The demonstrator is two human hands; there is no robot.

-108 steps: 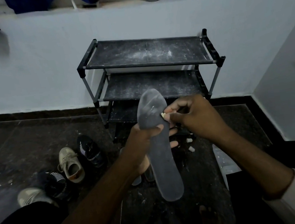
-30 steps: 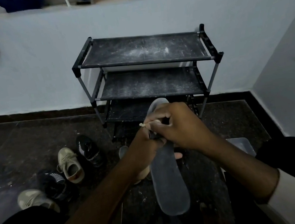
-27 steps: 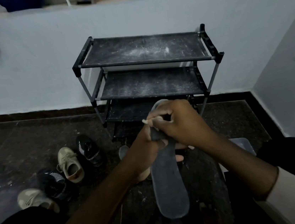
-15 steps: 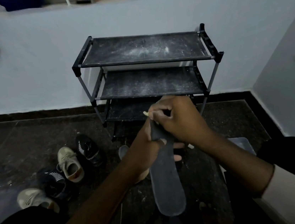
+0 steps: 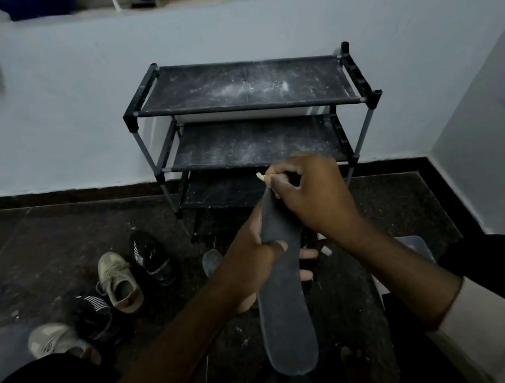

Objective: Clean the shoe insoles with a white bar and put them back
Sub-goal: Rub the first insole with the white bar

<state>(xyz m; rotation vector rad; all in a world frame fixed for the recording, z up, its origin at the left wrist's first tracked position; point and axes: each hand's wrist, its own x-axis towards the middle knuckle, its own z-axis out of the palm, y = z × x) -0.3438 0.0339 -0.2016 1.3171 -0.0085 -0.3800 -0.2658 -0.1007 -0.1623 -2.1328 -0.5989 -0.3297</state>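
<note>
A long grey insole (image 5: 286,311) is held upright in front of me, heel end down. My left hand (image 5: 253,264) grips it around the middle from the left. My right hand (image 5: 309,197) covers the insole's top end and pinches a small white bar (image 5: 260,176), whose tip sticks out to the left of the fingers. The toe end of the insole is hidden behind that hand. A second grey insole (image 5: 211,260) lies on the floor behind my left wrist, mostly hidden.
A black three-shelf shoe rack (image 5: 250,108), dusted white, stands against the wall ahead. Several shoes lie on the dark floor at left, among them a beige sneaker (image 5: 119,282) and a black one (image 5: 152,257). Small white pieces (image 5: 325,250) lie right of the insole.
My right hand with the white bar has slid up the insole from its middle to the top end. The insole has tilted slightly, and my left hand keeps its grip.
</note>
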